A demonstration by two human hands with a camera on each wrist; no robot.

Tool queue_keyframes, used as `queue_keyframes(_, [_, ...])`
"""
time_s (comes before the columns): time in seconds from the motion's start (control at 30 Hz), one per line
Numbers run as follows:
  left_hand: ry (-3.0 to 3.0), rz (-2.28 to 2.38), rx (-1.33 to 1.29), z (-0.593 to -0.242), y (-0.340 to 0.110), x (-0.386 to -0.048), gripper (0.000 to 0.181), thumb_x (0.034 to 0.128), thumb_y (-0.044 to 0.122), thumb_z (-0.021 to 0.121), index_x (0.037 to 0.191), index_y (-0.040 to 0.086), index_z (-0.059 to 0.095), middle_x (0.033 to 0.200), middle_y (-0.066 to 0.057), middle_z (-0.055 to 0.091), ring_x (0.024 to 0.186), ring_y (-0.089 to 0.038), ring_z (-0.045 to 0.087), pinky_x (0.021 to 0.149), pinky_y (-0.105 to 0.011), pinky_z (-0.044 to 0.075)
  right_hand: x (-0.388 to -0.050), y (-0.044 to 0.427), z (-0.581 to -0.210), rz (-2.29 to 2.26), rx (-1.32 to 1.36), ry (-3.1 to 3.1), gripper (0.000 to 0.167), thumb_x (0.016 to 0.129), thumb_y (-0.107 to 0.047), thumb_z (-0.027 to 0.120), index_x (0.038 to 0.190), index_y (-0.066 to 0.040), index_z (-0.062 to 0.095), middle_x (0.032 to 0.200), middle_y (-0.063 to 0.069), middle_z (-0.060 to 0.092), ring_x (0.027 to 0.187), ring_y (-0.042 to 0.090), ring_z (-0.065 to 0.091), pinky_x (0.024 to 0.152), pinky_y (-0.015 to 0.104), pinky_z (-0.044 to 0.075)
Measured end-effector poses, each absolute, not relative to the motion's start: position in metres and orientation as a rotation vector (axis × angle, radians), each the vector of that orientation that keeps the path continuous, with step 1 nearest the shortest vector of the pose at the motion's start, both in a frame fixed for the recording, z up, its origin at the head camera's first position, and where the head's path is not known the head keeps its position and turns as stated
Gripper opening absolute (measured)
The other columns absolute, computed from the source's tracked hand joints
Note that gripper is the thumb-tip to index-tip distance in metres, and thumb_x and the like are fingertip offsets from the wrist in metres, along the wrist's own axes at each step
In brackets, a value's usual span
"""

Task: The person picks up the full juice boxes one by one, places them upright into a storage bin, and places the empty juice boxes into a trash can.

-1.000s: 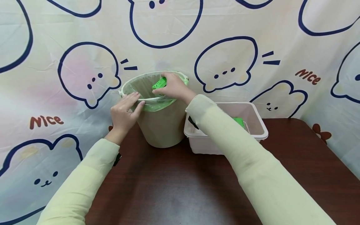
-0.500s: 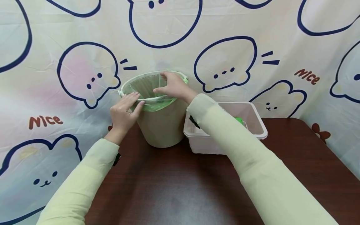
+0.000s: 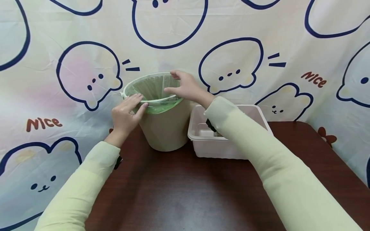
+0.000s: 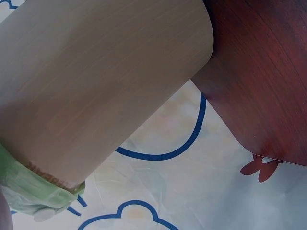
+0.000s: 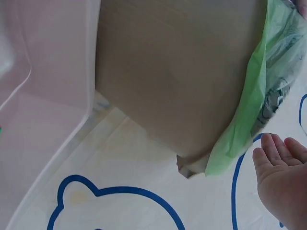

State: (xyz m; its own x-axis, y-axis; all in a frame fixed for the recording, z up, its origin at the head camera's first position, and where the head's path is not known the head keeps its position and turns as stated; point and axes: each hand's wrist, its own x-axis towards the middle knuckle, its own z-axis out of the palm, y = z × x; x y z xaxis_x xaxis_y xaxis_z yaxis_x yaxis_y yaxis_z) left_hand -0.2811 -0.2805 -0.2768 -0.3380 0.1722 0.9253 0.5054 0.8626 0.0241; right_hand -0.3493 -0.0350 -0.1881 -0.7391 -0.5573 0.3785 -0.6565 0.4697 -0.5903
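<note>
A beige trash bin stands upright on the table, with a green bin liner inside and folded over its rim. My left hand holds the bin's near-left rim, fingertips on top and thumb outside against the liner. Over the right side of the bin's mouth, my right hand has thumb and fingers spread with nothing between them. The right wrist view shows that hand beside the folded liner. The bottom of the bin's inside is hidden.
Right of the bin, a pale pink plastic tub stands partly under my right sleeve; something small shows inside it. The dark brown table extends to the front and right. A cartoon-print cloth hangs close behind.
The green block that my right hand held in the bin's mouth was let go and dropped out of sight into the bin. My right hand then shifted right; the left stayed on the rim.
</note>
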Motion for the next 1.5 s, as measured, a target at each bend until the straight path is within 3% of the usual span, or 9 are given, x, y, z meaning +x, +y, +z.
queue_keyframes(0.3, [-1.911,-0.381,-0.493,-0.277,-0.282,-0.279,0.036,0.0861,0.023,0.072,0.116,0.003,0.071,0.115,-0.013,0.068,0.105,-0.03,0.066,0.096,-0.046,0.047,-0.339,-0.002,-0.19,1.19,1.084,-2.489,0.07,0.089,-0.034,0.071,0.145,-0.005,0.041,0.144,0.009,0.047,0.132,0.018,0.044,0.107,0.033,0.036])
queue_keyframes(0.57, [-1.917,-0.314,-0.504,-0.271,-0.283,-0.274,0.043,0.0877,0.029,0.068,0.121,0.002,0.068,0.123,-0.013,0.064,0.109,-0.032,0.063,0.09,-0.048,0.051,-0.333,0.03,-0.199,1.185,1.105,-2.458,0.07,0.089,-0.033,0.071,0.145,-0.003,0.041,0.144,0.01,0.048,0.13,0.019,0.045,0.108,0.029,0.034])
queue_keyframes(0.7, [-1.911,-0.311,-0.542,-0.265,-0.281,-0.272,0.044,0.0884,0.03,0.067,0.122,0.002,0.068,0.123,-0.012,0.064,0.11,-0.03,0.063,0.09,-0.047,0.051,-0.328,0.047,-0.201,1.152,1.097,-2.485,0.071,0.09,-0.037,0.069,0.146,-0.006,0.04,0.146,0.009,0.046,0.132,0.019,0.043,0.109,0.033,0.034])
queue_keyframes(0.83, [-1.88,-0.352,-0.603,-0.258,-0.277,-0.27,0.041,0.0858,0.024,0.07,0.119,0.001,0.069,0.121,-0.012,0.066,0.108,-0.03,0.064,0.084,-0.05,0.053,-0.322,0.064,-0.203,1.128,1.088,-2.508,0.07,0.091,-0.041,0.068,0.147,-0.008,0.04,0.146,0.007,0.046,0.133,0.02,0.042,0.108,0.037,0.035])
queue_keyframes(0.93, [-1.873,-0.38,-0.656,-0.25,-0.271,-0.269,0.041,0.0842,0.02,0.072,0.12,0.0,0.068,0.122,-0.012,0.065,0.11,-0.029,0.064,0.088,-0.048,0.052,-0.318,0.077,-0.205,1.105,1.088,-2.503,0.069,0.091,-0.04,0.067,0.146,-0.007,0.042,0.146,0.008,0.046,0.133,0.022,0.043,0.108,0.038,0.036])
queue_keyframes(1.2, [-1.961,-0.341,-0.859,-0.229,-0.246,-0.258,0.05,0.0873,0.024,0.07,0.13,0.0,0.06,0.131,-0.015,0.059,0.123,-0.026,0.055,0.104,-0.037,0.04,-0.304,0.109,-0.21,0.959,1.109,-2.478,0.063,0.094,-0.038,0.063,0.144,-0.005,0.044,0.145,0.01,0.047,0.133,0.026,0.042,0.108,0.047,0.033])
queue_keyframes(1.37, [-2.052,-0.366,-0.998,-0.223,-0.22,-0.252,0.061,0.085,0.023,0.074,0.137,-0.001,0.053,0.14,-0.017,0.051,0.132,-0.03,0.045,0.112,-0.037,0.029,-0.298,0.125,-0.219,0.86,1.17,-2.47,0.062,0.096,-0.033,0.062,0.146,-0.002,0.041,0.147,0.014,0.044,0.135,0.029,0.04,0.104,0.05,0.039])
queue_keyframes(1.5, [-2.173,-0.353,-1.068,-0.224,-0.197,-0.249,0.071,0.0858,0.029,0.074,0.144,0.0,0.045,0.149,-0.014,0.041,0.14,-0.027,0.033,0.115,-0.039,0.02,-0.291,0.136,-0.228,0.729,1.174,-2.538,0.069,0.096,-0.037,0.061,0.149,-0.003,0.035,0.15,0.016,0.039,0.138,0.031,0.035,0.105,0.054,0.036])
